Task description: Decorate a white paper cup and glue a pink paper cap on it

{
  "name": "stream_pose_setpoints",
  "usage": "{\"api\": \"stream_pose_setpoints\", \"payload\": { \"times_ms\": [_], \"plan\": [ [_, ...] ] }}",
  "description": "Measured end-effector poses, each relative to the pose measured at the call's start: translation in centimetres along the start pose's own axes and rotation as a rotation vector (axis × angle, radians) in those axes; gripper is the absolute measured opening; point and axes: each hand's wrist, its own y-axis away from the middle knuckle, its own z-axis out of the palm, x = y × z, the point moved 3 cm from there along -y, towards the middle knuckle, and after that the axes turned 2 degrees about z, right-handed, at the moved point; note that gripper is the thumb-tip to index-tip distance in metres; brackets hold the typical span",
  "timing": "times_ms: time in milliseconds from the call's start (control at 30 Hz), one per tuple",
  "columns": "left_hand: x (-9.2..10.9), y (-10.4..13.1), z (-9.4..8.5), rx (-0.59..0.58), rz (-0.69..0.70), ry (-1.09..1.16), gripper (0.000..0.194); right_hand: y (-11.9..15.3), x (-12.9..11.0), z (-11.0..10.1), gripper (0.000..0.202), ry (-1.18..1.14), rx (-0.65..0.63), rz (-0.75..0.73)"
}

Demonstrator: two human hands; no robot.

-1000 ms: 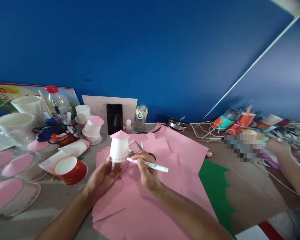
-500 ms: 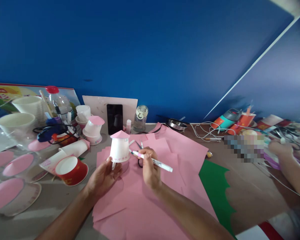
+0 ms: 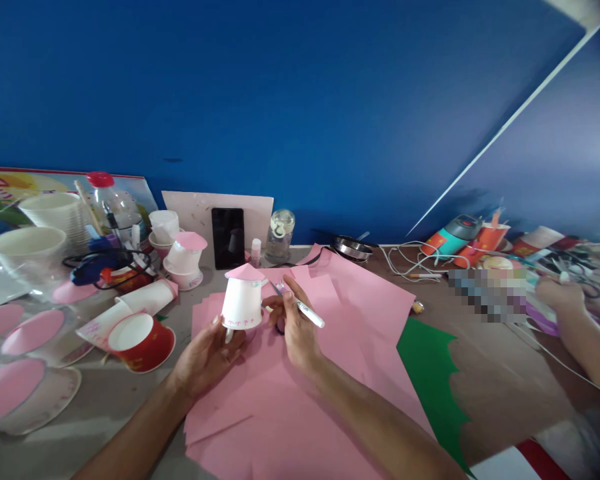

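My left hand (image 3: 207,357) holds an upturned white paper cup (image 3: 242,303) from below, with pink marks along its lower rim and a pink paper cone (image 3: 245,271) on top. To its right, my right hand (image 3: 295,327) is closed round a white marker (image 3: 311,315), whose capped-looking end points right. The marker's other end is hidden by my fingers, close to the cup's right side. Scissors (image 3: 275,287) lie partly hidden behind my right hand. Beneath both hands spread layered pink paper sheets (image 3: 290,413).
Cone-topped cups (image 3: 33,330) and a red cup (image 3: 143,343) stand left. Behind are a phone (image 3: 228,237), a glass jar (image 3: 281,237) and a tape roll (image 3: 353,248). Green paper (image 3: 427,373) lies right; another person's hand (image 3: 560,297) is at far right.
My right hand has tilted the marker more steeply, and its visible end has moved left and up. The cup has shifted slightly right and tilts a little.
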Motion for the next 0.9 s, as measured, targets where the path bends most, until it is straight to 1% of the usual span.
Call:
{"api": "stream_pose_setpoints", "payload": {
  "times_ms": [100, 200, 267, 367, 500, 633, 767, 900],
  "plan": [
    [0.0, 0.1, 0.5, -0.041, -0.022, -0.029, 0.026, 0.1, -0.1, 0.1, 0.05, -0.045, -0.053, -0.033],
    [0.0, 0.3, 1.0, -0.059, -0.062, -0.065, 0.03, 0.4, -0.5, 0.4, 0.052, -0.109, -0.198, -0.073],
    [-0.1, 0.5, 1.2, -0.067, -0.083, -0.087, 0.031, 0.6, -0.6, 0.6, 0.054, -0.124, -0.291, -0.065],
    [-0.3, 0.6, 1.2, -0.098, -0.102, -0.129, 0.034, 0.8, -0.5, 0.7, 0.058, -0.124, -0.34, -0.021],
    [-1.0, 0.3, 0.4, -0.144, -0.099, -0.205, 0.044, 0.7, -0.4, 0.6, 0.058, -0.139, -0.299, 0.018],
    [-1.0, -0.1, 0.2, -0.15, 0.004, -0.297, 0.05, 0.5, -0.7, 0.2, 0.054, -0.063, -0.222, -0.025],
    [-0.6, 0.0, 1.1, -0.133, 0.043, -0.315, 0.06, 0.3, -0.7, 0.0, 0.059, 0.003, -0.171, -0.047],
    [-0.4, 0.2, 2.1, -0.096, 0.039, -0.332, 0.061, 0.4, -0.4, 0.0, 0.061, 0.014, -0.157, -0.035]
  ]
}}
